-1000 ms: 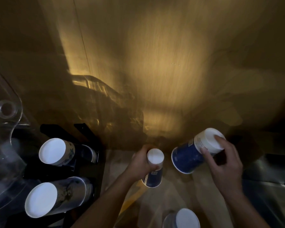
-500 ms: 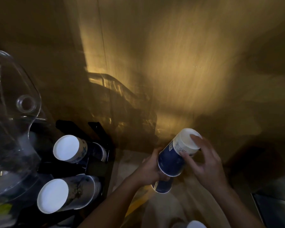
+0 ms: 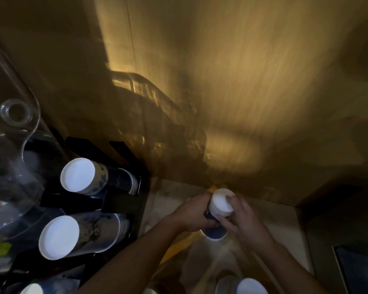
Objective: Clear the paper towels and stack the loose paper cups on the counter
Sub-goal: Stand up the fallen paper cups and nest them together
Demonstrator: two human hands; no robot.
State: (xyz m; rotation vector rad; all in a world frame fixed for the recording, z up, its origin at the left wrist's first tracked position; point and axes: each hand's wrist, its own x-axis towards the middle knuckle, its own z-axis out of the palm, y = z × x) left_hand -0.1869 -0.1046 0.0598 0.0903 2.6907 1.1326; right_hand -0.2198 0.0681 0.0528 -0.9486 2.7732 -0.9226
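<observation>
Nearest the camera, at the bottom edge, an upturned paper cup (image 3: 251, 286) shows its white base; a second white disc (image 3: 31, 289) sits at the lower left corner, only partly in frame. Two bare forearms rise from the bottom edge toward the centre of the pale counter (image 3: 285, 225).

The left hand (image 3: 192, 215) and the right hand (image 3: 245, 220) meet around a pair of nested blue cups (image 3: 221, 203) — white base up and tilted slightly toward the wall, the blue rim of the inner cup (image 3: 215, 233) showing below the hands. The left fingers are curled around the cup wall from the left side; the right fingers wrap the wall from the right, with one fingertip (image 3: 229, 198) resting over the edge of the white base. Both hands are clenched on the cups. Whether the rim touches the counter cannot be told.

To the left, a black rack (image 3: 123, 204) holds two stacks of cups lying on their sides, white bases toward the camera: a larger stack (image 3: 77, 236) in front, a smaller stack (image 3: 87, 177) behind it. Further left stands a clear plastic cover (image 3: 13, 145) with a round knob.

Farthest off, the wood-grain wall (image 3: 242, 71) carries a warm patch of light and a dim shadow. The scene is dark and somewhat blurred.
</observation>
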